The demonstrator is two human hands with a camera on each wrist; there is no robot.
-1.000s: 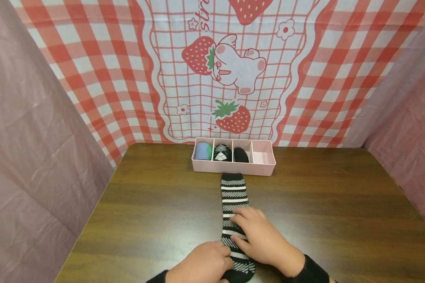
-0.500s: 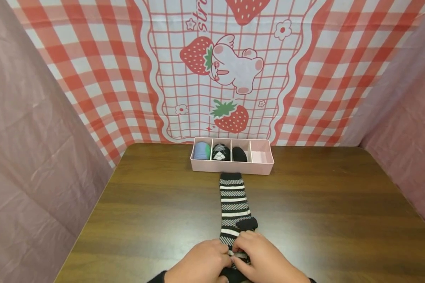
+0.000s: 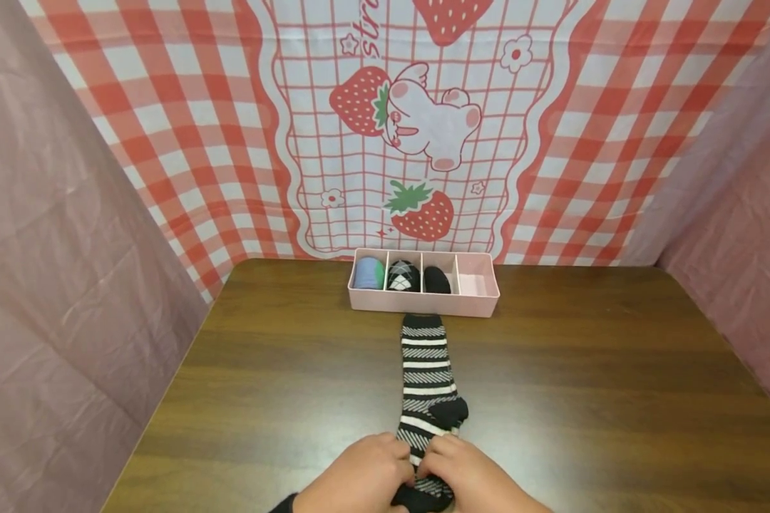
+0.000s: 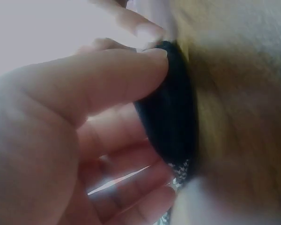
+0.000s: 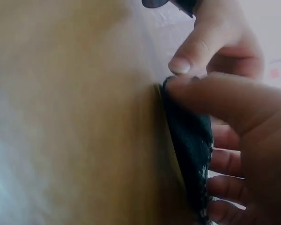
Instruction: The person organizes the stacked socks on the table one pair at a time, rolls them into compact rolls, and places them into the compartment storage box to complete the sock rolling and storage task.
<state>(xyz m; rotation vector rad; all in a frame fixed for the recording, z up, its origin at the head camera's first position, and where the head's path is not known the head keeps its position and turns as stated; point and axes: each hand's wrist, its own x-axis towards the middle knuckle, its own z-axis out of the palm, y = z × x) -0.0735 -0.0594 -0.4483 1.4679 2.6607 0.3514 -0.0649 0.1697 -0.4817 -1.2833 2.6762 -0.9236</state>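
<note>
A black-and-white striped sock (image 3: 425, 363) lies lengthwise on the table, its cuff close to the pink box. Its black heel (image 3: 449, 412) juts to the right. At the near end, my left hand (image 3: 362, 474) pinches the black toe (image 4: 171, 112) between thumb and fingers. My right hand (image 3: 475, 474) grips the same toe end from the other side; in the right wrist view its thumb lies over the black fabric (image 5: 187, 136), fingers behind. Both hands are close together. Whether a second sock lies underneath cannot be told.
Beyond the cuff stands a pink divided box (image 3: 423, 304). A blue-and-green sock roll (image 3: 368, 273), an argyle roll (image 3: 403, 276) and a black roll (image 3: 436, 280) occupy separate compartments. The brown table (image 3: 584, 356) meets a checked cloth (image 3: 218, 178) behind.
My right hand has drawn back from the sock's middle to its toe end, next to my left hand, uncovering the black heel. The left hand stays near the toe.
</note>
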